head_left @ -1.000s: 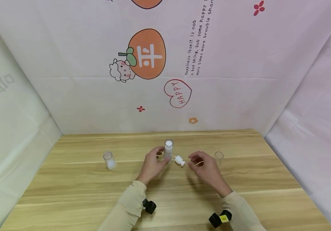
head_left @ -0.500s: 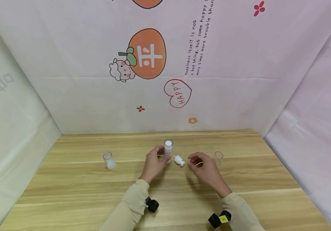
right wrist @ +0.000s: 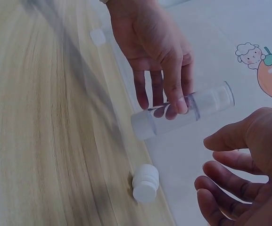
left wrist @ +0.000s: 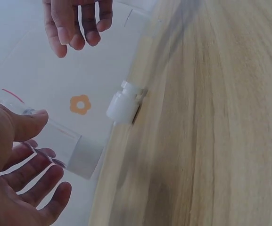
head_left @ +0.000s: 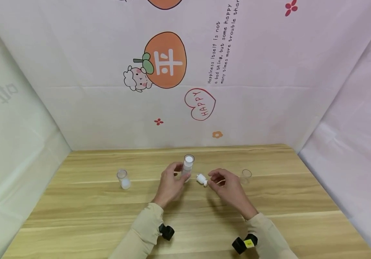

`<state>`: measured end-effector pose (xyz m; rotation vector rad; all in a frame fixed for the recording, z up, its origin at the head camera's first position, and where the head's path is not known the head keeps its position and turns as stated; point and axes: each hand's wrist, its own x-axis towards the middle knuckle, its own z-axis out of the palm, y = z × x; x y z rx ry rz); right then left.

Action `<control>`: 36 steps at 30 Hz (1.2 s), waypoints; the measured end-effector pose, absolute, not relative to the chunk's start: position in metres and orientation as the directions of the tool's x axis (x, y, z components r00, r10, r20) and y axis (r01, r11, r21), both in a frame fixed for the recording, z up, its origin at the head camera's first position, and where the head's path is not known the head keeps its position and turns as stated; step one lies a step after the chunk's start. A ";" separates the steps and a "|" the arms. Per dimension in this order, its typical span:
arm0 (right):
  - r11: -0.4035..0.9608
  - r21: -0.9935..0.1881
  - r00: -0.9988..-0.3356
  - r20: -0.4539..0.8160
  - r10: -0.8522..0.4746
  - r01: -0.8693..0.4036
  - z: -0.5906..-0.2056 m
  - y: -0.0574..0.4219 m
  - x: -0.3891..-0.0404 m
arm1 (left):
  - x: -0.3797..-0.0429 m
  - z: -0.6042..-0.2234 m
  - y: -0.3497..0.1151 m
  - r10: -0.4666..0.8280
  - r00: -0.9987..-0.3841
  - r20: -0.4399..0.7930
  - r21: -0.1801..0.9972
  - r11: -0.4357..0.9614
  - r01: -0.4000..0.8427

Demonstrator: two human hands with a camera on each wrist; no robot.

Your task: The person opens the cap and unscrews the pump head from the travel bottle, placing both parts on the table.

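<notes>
My left hand (head_left: 170,184) grips a clear cylindrical bottle (head_left: 187,167) between thumb and fingers. The bottle has a white end (left wrist: 85,157) and a white part inside its other end, and it leans slightly in the head view. Just to its right, a small white pump head (head_left: 201,179) lies on the table; its stepped, narrower end (right wrist: 145,191) shows in the right wrist view. My right hand (head_left: 229,187) hovers beside the pump head with loosely bent fingers. Both wrist views show a gap between that hand and the pump head, with nothing in its fingers.
On the left of the wooden table (head_left: 85,216) stands a clear cylinder (head_left: 123,178) with a white bottom. A clear, round-rimmed cap (head_left: 246,174) is behind my right hand. A printed white cloth (head_left: 253,115) hangs along the table's back edge.
The bottle in my left hand has tilted slightly, its top leaning right. My right hand has shifted a little left, closer to the pump head. The pump head still lies on the table.
</notes>
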<state>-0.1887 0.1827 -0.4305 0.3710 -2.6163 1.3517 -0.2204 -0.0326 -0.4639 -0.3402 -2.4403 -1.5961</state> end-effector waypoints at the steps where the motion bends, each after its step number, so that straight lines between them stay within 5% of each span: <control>1: 0.555 -0.778 -0.955 0.263 -0.140 -0.296 -0.430 0.182 -0.189 | -0.219 -0.463 -0.034 0.080 -0.951 0.298 0.869 0.389 0.305; 36: 0.389 -0.859 -0.907 0.179 -0.381 -0.333 -0.425 0.162 -0.203 | -0.190 -0.436 -0.076 0.292 -0.849 0.439 0.634 0.569 0.524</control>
